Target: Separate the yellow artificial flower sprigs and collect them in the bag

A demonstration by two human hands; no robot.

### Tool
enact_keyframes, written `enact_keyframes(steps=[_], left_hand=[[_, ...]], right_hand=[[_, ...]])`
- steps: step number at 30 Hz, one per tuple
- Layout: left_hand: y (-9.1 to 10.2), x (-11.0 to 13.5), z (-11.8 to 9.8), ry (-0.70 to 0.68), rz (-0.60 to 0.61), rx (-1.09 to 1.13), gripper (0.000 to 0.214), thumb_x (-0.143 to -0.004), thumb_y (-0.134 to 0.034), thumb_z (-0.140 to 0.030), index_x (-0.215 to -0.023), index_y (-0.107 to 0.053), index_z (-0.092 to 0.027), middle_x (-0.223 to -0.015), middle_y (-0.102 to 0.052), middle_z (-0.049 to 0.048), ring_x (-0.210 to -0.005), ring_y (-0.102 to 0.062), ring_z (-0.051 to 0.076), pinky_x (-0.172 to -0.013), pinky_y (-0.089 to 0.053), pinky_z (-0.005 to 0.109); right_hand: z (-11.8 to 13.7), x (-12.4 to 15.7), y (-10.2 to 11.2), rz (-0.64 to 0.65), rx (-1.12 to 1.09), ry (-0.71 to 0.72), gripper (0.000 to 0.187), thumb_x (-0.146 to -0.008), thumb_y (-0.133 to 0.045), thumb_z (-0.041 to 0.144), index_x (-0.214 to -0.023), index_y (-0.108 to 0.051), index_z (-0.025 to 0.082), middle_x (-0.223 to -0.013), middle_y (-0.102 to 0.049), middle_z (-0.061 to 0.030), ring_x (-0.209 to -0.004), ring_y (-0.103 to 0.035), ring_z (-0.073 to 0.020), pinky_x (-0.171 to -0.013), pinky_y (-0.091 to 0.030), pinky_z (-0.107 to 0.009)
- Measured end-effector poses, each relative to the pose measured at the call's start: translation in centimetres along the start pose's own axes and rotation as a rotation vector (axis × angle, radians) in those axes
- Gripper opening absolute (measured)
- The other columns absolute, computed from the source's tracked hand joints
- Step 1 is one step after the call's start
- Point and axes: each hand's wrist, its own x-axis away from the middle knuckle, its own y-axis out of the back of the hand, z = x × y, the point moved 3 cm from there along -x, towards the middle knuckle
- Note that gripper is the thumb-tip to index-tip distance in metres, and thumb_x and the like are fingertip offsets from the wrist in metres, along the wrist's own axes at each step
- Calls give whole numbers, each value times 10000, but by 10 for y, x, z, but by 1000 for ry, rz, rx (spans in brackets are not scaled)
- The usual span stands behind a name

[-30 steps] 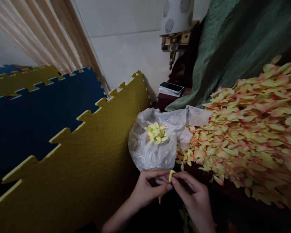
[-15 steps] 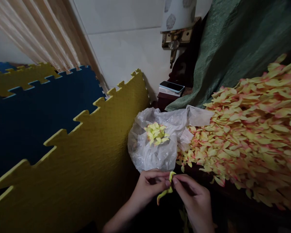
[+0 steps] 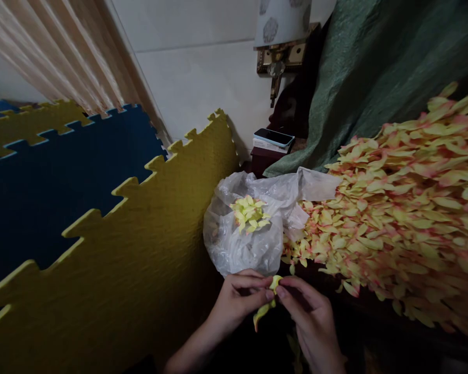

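My left hand (image 3: 236, 300) and my right hand (image 3: 310, 317) meet at the bottom centre, fingertips pinched together on a small yellow petal piece (image 3: 265, 305) that hangs down between them. Just above the hands sits a crumpled clear plastic bag (image 3: 242, 244) with a cluster of yellow petals (image 3: 249, 214) in its mouth. To the right spreads a large heap of yellow-and-pink petals (image 3: 405, 218).
Yellow foam puzzle mats (image 3: 132, 270) and blue foam puzzle mats (image 3: 62, 176) cover the floor at left. A phone (image 3: 273, 137) lies on a small dark stand by the wall. Green cloth (image 3: 374, 67) drapes behind the heap. Curtains (image 3: 62, 47) hang at upper left.
The petal piece has been drawn out between my fingertips and now dangles lower. My hands stay together in nearly the same spot; the view shifted slightly.
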Motion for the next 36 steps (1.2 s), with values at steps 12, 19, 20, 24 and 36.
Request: enact_keyframes(steps=[12,19,20,24,36], left_hand=[[0,-3,4,113,51,100,265,-594,-878,-299,-824,-812,-186,-809,-696,60,-724,-614,152,-700,-479,266],[-1,-5,8,192,95,143,237,-619,-866,-257,-832,-808,-170,-810,-721,57,-719,-631,148,-725,-483,262],[0,-5,8,195,95,147,231,-625,-862,-259,-830,-807,-168,-818,-726,60,-723,-636,149,-729,-486,262],[0,-4,10,177,67,130,252,-651,-846,-272,-872,-804,-159,-834,-753,81,-723,-660,158,-730,-502,262],[-14,6,-13,-455,-61,-629,129,-860,-613,-200,-828,-726,-147,-795,-740,96,-709,-673,180,-657,-497,251]], right_hand=[[-7,-3,4,-8,-106,-127,261,-637,-828,390,-771,-747,181,-757,-744,-70,-728,-698,-213,-677,-559,-290],[-6,-4,6,5,-85,-114,270,-640,-821,409,-757,-742,179,-741,-738,-74,-712,-692,-216,-665,-558,-304],[-6,-4,6,4,-84,-115,273,-640,-821,411,-760,-743,179,-746,-740,-74,-715,-692,-217,-666,-559,-304],[-7,-5,6,-4,-77,-113,276,-636,-824,410,-762,-742,178,-744,-743,-71,-695,-693,-210,-642,-562,-291],[-7,-4,4,-17,59,-27,237,-672,-800,353,-837,-732,197,-834,-759,-72,-786,-720,-235,-710,-593,-307]])
